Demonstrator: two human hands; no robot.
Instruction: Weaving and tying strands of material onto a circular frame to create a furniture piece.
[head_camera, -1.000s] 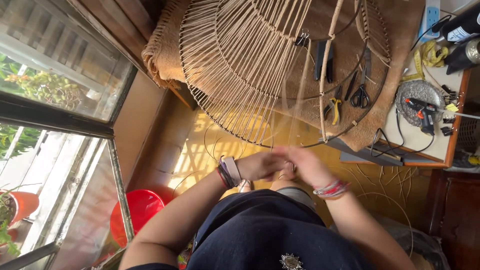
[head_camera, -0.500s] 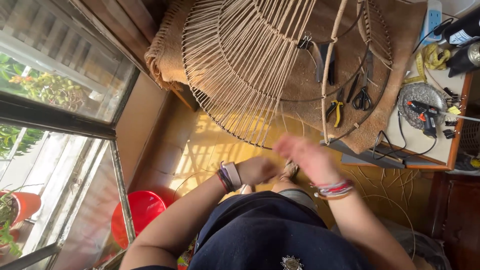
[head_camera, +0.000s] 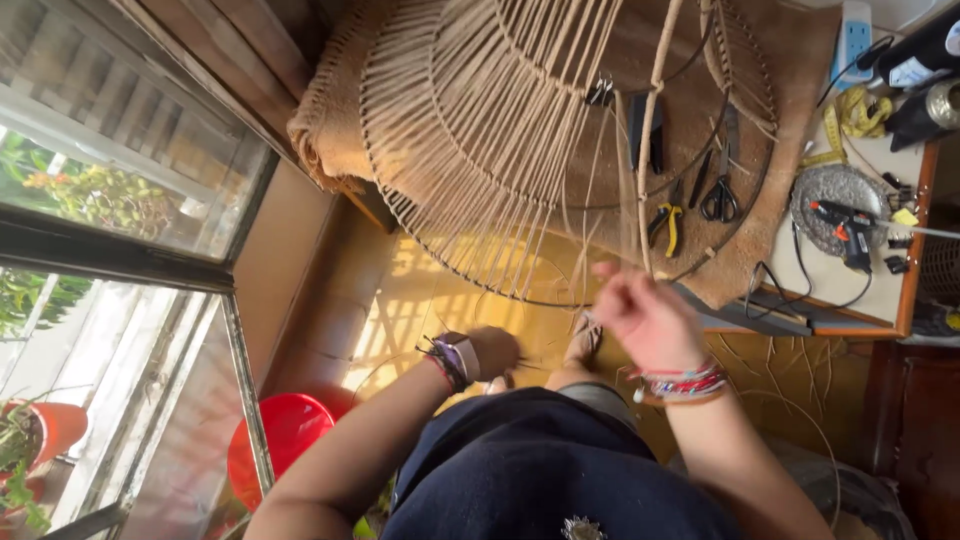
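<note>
Partly blurred right hand (head_camera: 648, 318) (grip unclear)

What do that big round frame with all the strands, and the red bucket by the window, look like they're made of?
The round frame looks like thin dark metal wire: slim, evenly curved hoops. The strands strung across it seem to be natural cord or cane, pale tan and matte; which one is unclear. The right hand pulls one such strand. The red bucket looks plastic: smooth, evenly coloured, slightly glossy.

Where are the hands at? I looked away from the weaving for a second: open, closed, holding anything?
Left hand: closed, low by the knees; what it grips cannot be told.
Right hand: raised, closed on thin cane strands.
</note>
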